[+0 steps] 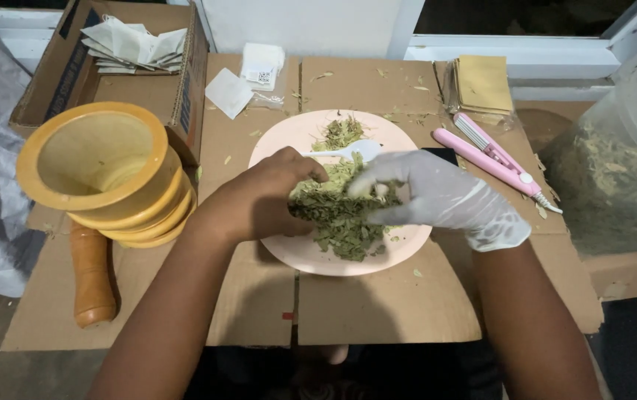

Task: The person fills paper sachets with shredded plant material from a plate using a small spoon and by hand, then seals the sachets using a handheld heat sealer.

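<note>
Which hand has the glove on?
The right hand wears a thin white glove; the left hand is bare. Both are in the dried leaves.

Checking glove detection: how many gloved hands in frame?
1. The right hand wears a white glove, fingers in the dried leaves on the pink plate. The left hand beside it is bare. No other hands show.

A plate (pixel 407 248) with leaves (pixel 344 222) sits mid-counter (pixel 377 311); stacked mortars (pixel 111 174) and a pestle (pixel 92 278) lie left, a sealer (pixel 492 159) right, a box (pixel 74 74) behind-left.
</note>
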